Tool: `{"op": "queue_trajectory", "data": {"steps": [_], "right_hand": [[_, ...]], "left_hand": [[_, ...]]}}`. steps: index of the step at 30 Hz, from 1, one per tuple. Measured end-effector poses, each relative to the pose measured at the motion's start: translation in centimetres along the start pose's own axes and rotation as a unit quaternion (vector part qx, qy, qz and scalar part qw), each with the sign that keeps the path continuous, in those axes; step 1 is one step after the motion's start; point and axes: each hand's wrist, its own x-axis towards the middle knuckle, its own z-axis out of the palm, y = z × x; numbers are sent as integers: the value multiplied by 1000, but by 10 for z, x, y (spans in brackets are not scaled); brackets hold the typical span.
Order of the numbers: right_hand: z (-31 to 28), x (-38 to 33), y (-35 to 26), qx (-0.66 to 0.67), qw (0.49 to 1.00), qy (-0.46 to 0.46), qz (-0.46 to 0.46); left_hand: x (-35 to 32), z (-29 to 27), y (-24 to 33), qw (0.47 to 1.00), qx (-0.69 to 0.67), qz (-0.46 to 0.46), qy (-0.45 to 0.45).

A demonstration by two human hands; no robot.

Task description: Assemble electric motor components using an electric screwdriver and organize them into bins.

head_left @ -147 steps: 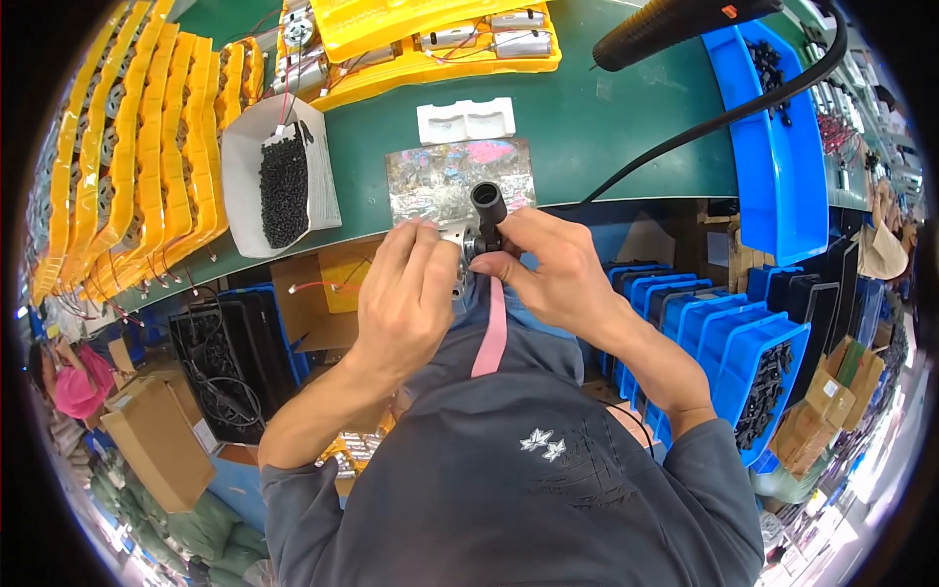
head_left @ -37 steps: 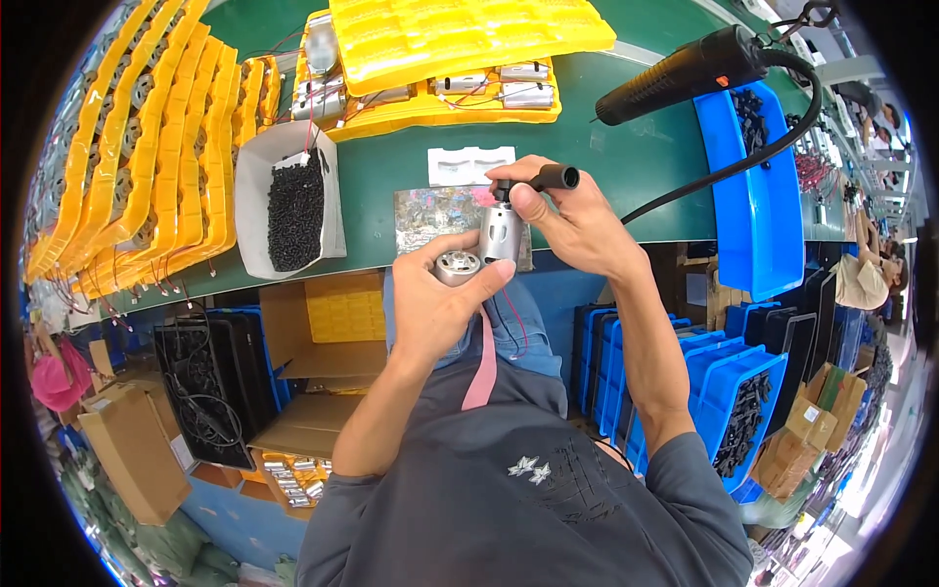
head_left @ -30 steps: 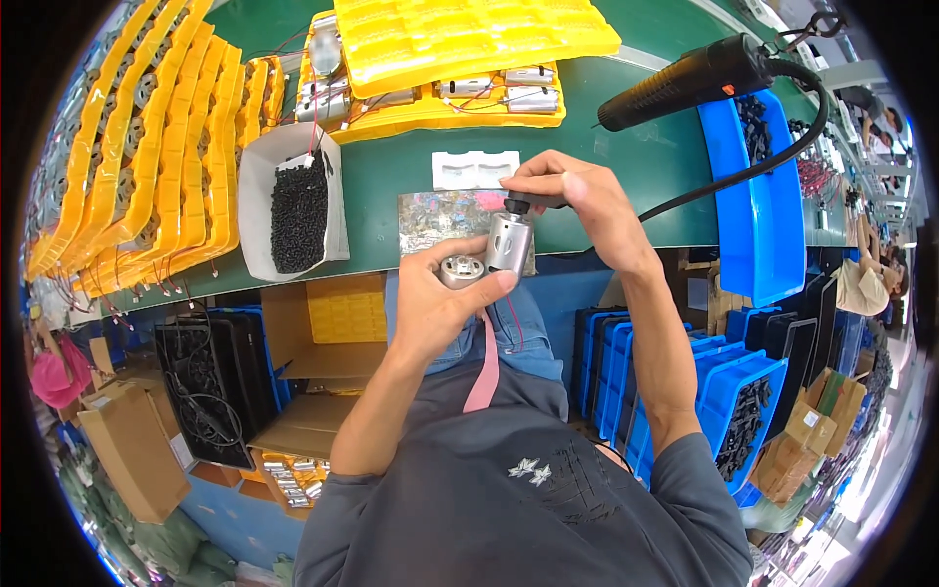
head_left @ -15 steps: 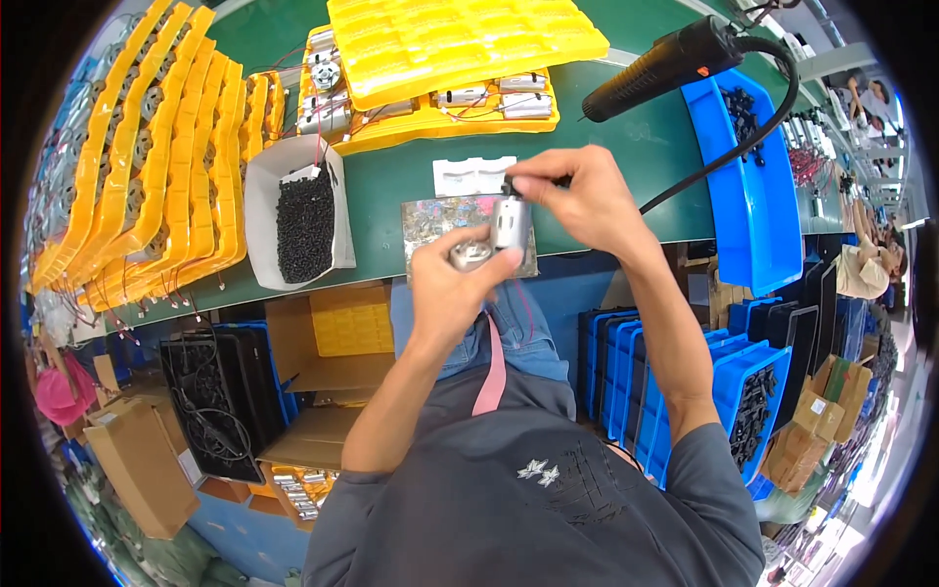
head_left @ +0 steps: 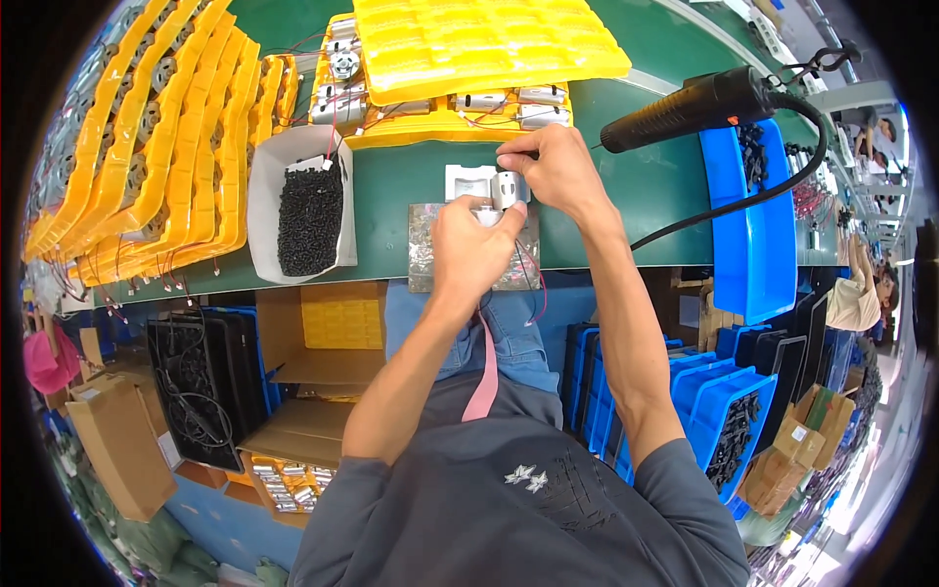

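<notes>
The left grip (head_left: 469, 252), a bare hand, is closing its fingers and thumb around a silver motor (head_left: 505, 193), and a second silver motor (head_left: 486, 216) is showing partly inside the same hold. The right grip (head_left: 562, 174) is bending over the upper end of the first motor, its thumb and index finger coming close together there; whether they are pinching a small part, I cannot tell. The first motor is appearing against the right part of a white cradle (head_left: 468, 183); whether it is touching the cradle or being held above it is unclear.

Thin wires (head_left: 533, 279) are hanging below the left grip, passing in front of a scuffed metal plate (head_left: 424, 266) that is lying at the near edge of the green tabletop (head_left: 655, 191). To the left, a pale container (head_left: 264, 215) is holding small black pieces (head_left: 311, 223). Behind the cradle, a yellow tray (head_left: 391, 134) is carrying more motors, with another yellow tray (head_left: 489, 49) sitting tilted over it. Further left, stacked yellow trays (head_left: 210, 176) are leaning at a slant. To the right, a black handheld tool (head_left: 690, 110) is hanging above the tabletop near a long blue bin (head_left: 748, 245), which is holding black parts at its far end.

Under the tabletop, a black crate (head_left: 196, 391) is standing on the left and blue bins (head_left: 709, 401) are standing on the right.
</notes>
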Motion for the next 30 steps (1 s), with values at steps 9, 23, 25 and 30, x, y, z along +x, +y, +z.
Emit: {"op": "queue_trajectory", "data": {"steps": [9, 23, 25, 30], "right_hand": [[1, 0, -2, -44, 999, 3, -16], [-7, 5, 25, 136, 986, -95, -24], [-6, 6, 27, 164, 980, -115, -12], [-7, 6, 20, 62, 993, -86, -48]], "left_hand": [[4, -3, 28, 945, 321, 68, 7], [10, -2, 7, 989, 148, -28, 4], [11, -2, 7, 981, 191, 1, 27], [11, -5, 12, 977, 212, -17, -3]]}}
